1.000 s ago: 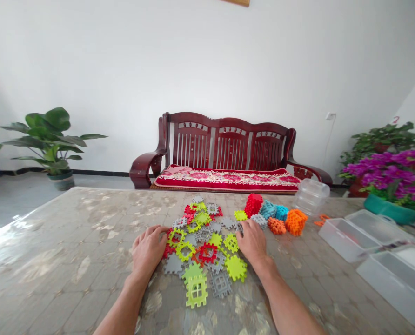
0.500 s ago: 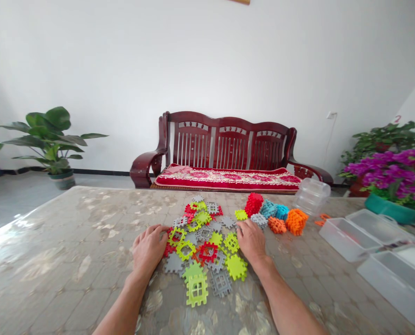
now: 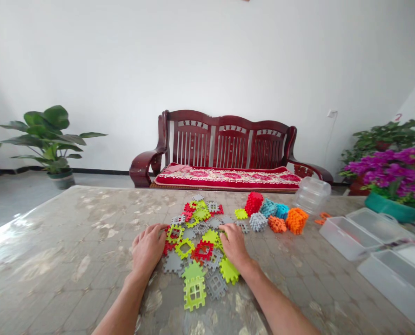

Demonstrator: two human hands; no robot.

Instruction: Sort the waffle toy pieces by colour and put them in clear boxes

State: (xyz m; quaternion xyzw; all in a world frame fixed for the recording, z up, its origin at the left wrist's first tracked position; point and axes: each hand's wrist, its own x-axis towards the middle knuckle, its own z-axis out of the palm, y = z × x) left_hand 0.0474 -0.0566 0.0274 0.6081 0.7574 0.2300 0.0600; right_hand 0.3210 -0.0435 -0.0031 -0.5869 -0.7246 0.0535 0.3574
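A loose pile of flat plastic building tiles with notched edges lies mid-table: a lime green window tile (image 3: 194,294) nearest me, a red frame tile (image 3: 204,250), a grey window tile (image 3: 216,284) and several others. My left hand (image 3: 150,246) rests palm down at the pile's left edge, fingers stretched out and touching the tiles. On the right side, my right hand (image 3: 233,244) lies over the pile's edge with its fingers extended, covering part of a lime green tile (image 3: 229,271). Neither hand grips anything that I can see.
Behind the pile's right side stand stacks of red (image 3: 254,203), grey (image 3: 258,222), blue (image 3: 282,211) and orange tiles (image 3: 297,220). Clear plastic boxes (image 3: 350,238) and a flower pot (image 3: 392,208) are farther right. A wooden bench (image 3: 230,139) stands beyond the table.
My right hand has slid left against the pile, shifting several tiles on that side leftward. The grey stack and a grey tile beside it now show more fully. My left hand has barely moved.
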